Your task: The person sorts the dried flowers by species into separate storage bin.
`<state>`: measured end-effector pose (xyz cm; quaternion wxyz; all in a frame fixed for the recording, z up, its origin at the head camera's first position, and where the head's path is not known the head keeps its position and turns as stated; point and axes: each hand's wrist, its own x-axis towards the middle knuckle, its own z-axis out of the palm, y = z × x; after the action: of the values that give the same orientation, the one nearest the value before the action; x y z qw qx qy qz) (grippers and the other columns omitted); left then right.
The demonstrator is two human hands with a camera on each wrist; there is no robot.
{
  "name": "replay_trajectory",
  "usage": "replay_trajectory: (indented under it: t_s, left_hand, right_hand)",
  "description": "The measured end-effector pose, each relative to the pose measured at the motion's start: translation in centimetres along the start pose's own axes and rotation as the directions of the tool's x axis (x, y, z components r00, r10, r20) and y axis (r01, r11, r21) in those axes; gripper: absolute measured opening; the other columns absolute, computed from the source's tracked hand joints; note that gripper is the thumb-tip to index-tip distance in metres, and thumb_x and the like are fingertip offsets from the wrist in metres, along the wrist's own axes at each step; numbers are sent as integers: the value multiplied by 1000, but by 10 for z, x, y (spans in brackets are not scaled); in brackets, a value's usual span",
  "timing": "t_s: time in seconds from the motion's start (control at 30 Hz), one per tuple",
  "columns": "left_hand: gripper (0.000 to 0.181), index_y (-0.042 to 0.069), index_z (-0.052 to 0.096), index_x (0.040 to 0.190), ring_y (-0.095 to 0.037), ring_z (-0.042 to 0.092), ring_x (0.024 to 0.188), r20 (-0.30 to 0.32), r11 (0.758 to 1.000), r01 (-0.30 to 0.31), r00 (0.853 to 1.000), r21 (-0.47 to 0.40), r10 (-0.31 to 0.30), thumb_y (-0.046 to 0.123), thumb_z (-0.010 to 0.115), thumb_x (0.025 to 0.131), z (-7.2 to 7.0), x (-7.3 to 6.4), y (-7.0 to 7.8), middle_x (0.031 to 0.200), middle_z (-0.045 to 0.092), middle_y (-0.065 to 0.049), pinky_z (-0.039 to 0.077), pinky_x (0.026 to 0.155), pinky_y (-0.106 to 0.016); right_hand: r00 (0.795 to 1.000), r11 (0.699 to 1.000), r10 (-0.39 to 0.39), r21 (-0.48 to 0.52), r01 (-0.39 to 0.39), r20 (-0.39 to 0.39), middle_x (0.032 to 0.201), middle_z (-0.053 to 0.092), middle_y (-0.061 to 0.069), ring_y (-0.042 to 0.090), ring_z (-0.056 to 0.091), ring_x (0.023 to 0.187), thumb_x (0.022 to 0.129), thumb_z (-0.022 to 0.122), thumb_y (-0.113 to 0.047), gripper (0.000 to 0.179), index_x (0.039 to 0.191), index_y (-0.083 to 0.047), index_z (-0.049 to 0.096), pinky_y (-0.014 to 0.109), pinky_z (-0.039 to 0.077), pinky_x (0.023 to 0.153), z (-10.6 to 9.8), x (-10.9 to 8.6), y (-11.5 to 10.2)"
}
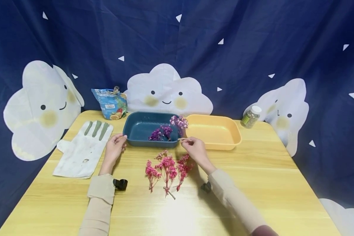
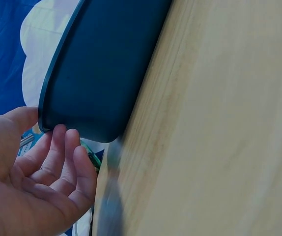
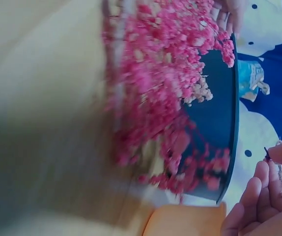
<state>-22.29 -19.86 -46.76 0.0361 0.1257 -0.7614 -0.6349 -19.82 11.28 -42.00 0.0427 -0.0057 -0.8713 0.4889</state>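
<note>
My left hand point(image 1: 115, 147) pinches the near left corner of a dark blue bin point(image 1: 147, 143), thumb on the rim and fingertips just below it, as the left wrist view shows. My right hand point(image 1: 194, 146) pinches the stem of a light purple dried flower sprig point(image 1: 180, 122), whose head is over the bin's right end. Darker purple dried flowers point(image 1: 160, 133) lie inside the bin. Between my forearms, several pink dried flower sprigs point(image 1: 167, 168) lie on the table, stems toward me; they fill much of the right wrist view.
A yellow bin point(image 1: 237, 142) stands right beside the dark blue one. Behind on the left is a blue clipped bag point(image 1: 108, 104); a white-capped jar point(image 1: 250, 117) stands at the back right. A white glove point(image 1: 79, 157) lies flat left of my left hand on the wooden table point(image 1: 271, 183).
</note>
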Motion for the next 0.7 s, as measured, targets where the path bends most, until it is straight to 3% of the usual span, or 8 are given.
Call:
replay_trajectory:
  t_s: [0.3, 0.7]
  left_hand:
    - [51, 0, 47, 135, -3, 58, 73, 4, 1000, 2, 1000, 5, -2, 33, 54, 97, 1, 0, 1, 111, 58, -12, 50, 63, -16]
    - [52, 1, 45, 137, -1, 58, 75, 27, 1000, -2, 1000, 14, 2, 35, 52, 98, -2, 0, -1, 120, 55, -16, 51, 67, -16]
  right_hand:
    - [999, 999, 37, 22, -37, -4, 98, 71, 10, 23, 66, 88, 85, 67, -14, 13, 92, -5, 73, 33, 52, 81, 22, 25, -19]
    - [999, 996, 15, -86, -10, 51, 92, 72, 7, 17, 64, 77, 89, 67, -23, 18, 94, -8, 74, 26, 50, 64, 55, 43, -43]
